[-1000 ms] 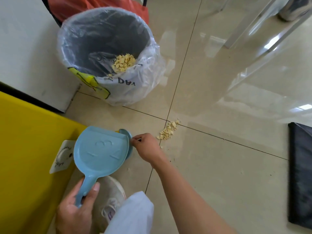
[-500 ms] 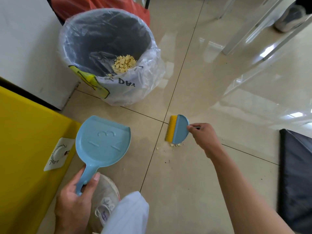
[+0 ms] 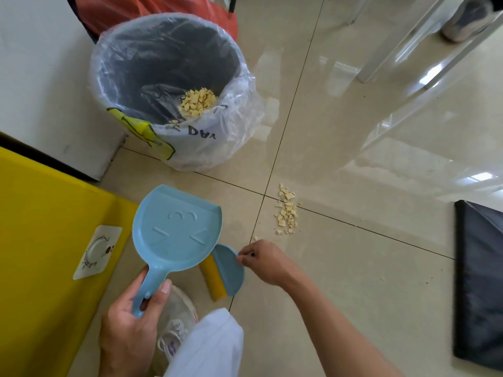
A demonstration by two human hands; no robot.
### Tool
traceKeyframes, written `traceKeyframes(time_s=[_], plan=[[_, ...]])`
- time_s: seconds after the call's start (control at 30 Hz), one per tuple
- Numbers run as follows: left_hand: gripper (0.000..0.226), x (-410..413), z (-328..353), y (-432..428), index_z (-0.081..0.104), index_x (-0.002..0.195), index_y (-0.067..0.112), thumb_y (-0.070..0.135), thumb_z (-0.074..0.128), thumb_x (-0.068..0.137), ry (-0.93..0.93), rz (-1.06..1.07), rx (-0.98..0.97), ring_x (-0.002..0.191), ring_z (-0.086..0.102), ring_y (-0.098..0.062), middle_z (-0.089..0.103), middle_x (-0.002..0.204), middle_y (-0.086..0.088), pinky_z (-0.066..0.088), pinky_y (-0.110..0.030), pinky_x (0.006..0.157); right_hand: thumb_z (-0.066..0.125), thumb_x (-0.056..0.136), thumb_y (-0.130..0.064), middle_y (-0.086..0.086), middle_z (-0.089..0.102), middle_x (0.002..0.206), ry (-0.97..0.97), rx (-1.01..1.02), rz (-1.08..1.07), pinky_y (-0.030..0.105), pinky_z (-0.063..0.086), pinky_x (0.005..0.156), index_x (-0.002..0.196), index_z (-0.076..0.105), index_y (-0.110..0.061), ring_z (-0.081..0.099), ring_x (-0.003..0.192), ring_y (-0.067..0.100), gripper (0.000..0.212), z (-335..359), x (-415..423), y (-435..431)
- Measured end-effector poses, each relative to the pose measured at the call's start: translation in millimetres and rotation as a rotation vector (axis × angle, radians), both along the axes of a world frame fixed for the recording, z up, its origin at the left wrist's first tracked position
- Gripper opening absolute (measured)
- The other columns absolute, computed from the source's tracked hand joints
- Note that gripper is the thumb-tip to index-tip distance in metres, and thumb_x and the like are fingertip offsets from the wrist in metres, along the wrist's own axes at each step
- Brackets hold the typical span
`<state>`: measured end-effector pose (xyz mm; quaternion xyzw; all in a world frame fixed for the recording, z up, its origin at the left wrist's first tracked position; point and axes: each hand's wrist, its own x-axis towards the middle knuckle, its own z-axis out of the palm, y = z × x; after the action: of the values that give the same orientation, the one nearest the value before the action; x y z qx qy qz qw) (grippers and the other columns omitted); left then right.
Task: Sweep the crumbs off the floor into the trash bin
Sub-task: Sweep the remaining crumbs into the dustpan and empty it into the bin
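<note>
Crumbs [image 3: 286, 212] lie in a small loose pile on the floor [image 3: 353, 268], across a grout line, at about 4 o'clock from the bin [image 3: 171, 85] and well apart from it. A larger heap of the same crumbs sits inside the bin liner, so part of the job appears done.

The left hand [image 3: 130, 322] grasps the handle of the pan [image 3: 174, 229], thumb along the top. The pan is held raised and tilted with its open edge toward the bin at 12 o'clock; it shows no load.

The right hand [image 3: 268, 261] pinches the back edge of the brush [image 3: 223, 270] between thumb and fingertips. The brush sits just beside the pan at its 5 o'clock, bristles turned toward the pan. This placement keeps both tools together near the body, at about 8 o'clock from the pile.

Judgement: the next stroke requires the pan's lip flat on the floor beside the pile and the brush beyond it, drawing inward. The fragments look light and dry, so a fast stroke could scatter them over the smooth tile.
</note>
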<state>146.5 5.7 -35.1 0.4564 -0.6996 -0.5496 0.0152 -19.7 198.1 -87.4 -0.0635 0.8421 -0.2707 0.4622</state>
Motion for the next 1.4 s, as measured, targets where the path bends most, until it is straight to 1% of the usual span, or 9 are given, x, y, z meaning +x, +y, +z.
traceKeyframes(time_s=[0.17, 0.37, 0.5, 0.57, 0.7, 0.9, 1.1, 1.23, 1.4], plan=[[0.035, -1.8, -0.1, 9.6, 0.074, 0.122, 0.029, 0.026, 0.076, 0.088, -0.029, -0.05, 0.029, 0.08, 0.063, 0.022, 0.069, 0.089, 0.041, 0.049, -0.001, 0.058, 0.06, 0.096, -0.033, 0.001, 0.074, 0.102, 0.157, 0.11, -0.161, 0.03, 0.051, 0.073, 0.108, 0.078, -0.023, 0.066, 0.088, 0.016, 0.023, 11.9, -47.9, 53.1], [0.058, -7.5, 0.7, 5.1, 0.059, 0.132, 0.025, 0.027, 0.082, 0.079, -0.018, -0.116, 0.153, 0.103, 0.064, -0.023, 0.072, 0.104, 0.005, 0.041, 0.011, 0.063, 0.063, 0.096, -0.029, 0.003, 0.074, 0.103, 0.195, 0.167, -0.26, 0.031, 0.049, 0.07, 0.106, 0.079, -0.018, 0.067, 0.092, 0.021, 0.022, 25.9, -84.0, 108.1], [0.046, -3.7, -4.6, 2.2, 0.067, 0.131, 0.014, 0.008, 0.077, 0.086, -0.1, -0.095, 0.129, 0.085, 0.067, -0.001, 0.073, 0.109, -0.007, 0.038, 0.013, 0.06, 0.066, 0.094, -0.029, -0.018, 0.064, 0.059, 0.169, 0.101, -0.365, 0.022, 0.042, 0.056, 0.101, 0.08, -0.021, 0.058, 0.056, 0.0, 0.018, 41.0, -88.8, 138.0], [0.04, -3.7, -2.3, 6.2, 0.072, 0.124, 0.018, 0.011, 0.079, 0.085, -0.094, -0.074, 0.107, 0.079, 0.062, 0.013, 0.075, 0.091, 0.016, 0.043, 0.009, 0.059, 0.068, 0.093, -0.029, -0.014, 0.048, 0.044, 0.131, 0.025, -0.413, 0.024, 0.032, 0.05, 0.096, 0.081, -0.024, 0.039, 0.046, 0.008, 0.014, 51.4, -89.5, 144.8], [0.031, -7.6, 7.3, 11.2, 0.074, 0.112, 0.036, 0.018, 0.078, 0.086, -0.068, -0.069, 0.161, 0.076, 0.062, 0.027, 0.069, 0.081, 0.045, 0.046, 0.006, 0.059, 0.066, 0.093, -0.035, -0.018, 0.072, 0.067, 0.361, 0.021, -0.324, 0.026, 0.048, 0.056, 0.101, 0.08, -0.033, 0.061, 0.057, 0.004, 0.016, 78.7, -106.2, 132.3], [0.033, -13.6, 14.8, 14.4, 0.07, 0.099, 0.044, 0.014, 0.076, 0.087, -0.005, -0.119, 0.203, 0.074, 0.065, 0.022, 0.074, 0.083, 0.035, 0.046, 0.005, 0.058, 0.051, 0.1, -0.032, 0.008, 0.07, 0.095, 0.861, 0.246, 0.032, 0.039, 0.052, 0.069, 0.121, 0.07, -0.028, 0.066, 0.086, 0.035, 0.028, 66.1, -128.9, 88.8], [0.027, -13.5, 15.4, 14.9, 0.074, 0.097, 0.052, 0.028, 0.078, 0.085, -0.039, -0.071, 0.225, 0.079, 0.069, -0.012, 0.077, 0.08, 0.018, 0.05, -0.031, 0.068, 0.042, 0.099, -0.017, 0.009, 0.063, 0.097, 0.731, 0.363, 0.296, 0.036, 0.043, 0.058, 0.131, 0.05, -0.018, 0.064, 0.082, 0.034, 0.033, 8.2, -60.1, 81.5], [0.035, -18.6, 20.5, 14.8, 0.072, 0.093, 0.063, 0.029, 0.075, 0.087, -0.011, -0.149, 0.241, 0.045, 0.052, -0.001, 0.062, 0.052, 0.013, 0.041, -0.028, 0.058, 0.042, 0.098, -0.016, 0.004, 0.059, 0.084, 0.712, 0.365, 0.265, 0.033, 0.032, 0.053, 0.137, 0.049, -0.019, 0.056, 0.067, 0.029, 0.04, 4.6, -0.8, 98.2], [0.045, -28.9, 24.8, 20.8, 0.066, 0.083, 0.073, 0.029, 0.075, 0.086, -0.03, -0.182, 0.245, 0.062, 0.067, 0.007, 0.075, 0.073, 0.025, 0.049, -0.029, 0.064, 0.042, 0.1, -0.018, 0.004, 0.062, 0.092, 0.594, 0.338, 0.234, 0.038, 0.04, 0.061, 0.14, 0.048, -0.022, 0.061, 0.079, 0.031, 0.041, 24.0, 45.0, 112.1]])
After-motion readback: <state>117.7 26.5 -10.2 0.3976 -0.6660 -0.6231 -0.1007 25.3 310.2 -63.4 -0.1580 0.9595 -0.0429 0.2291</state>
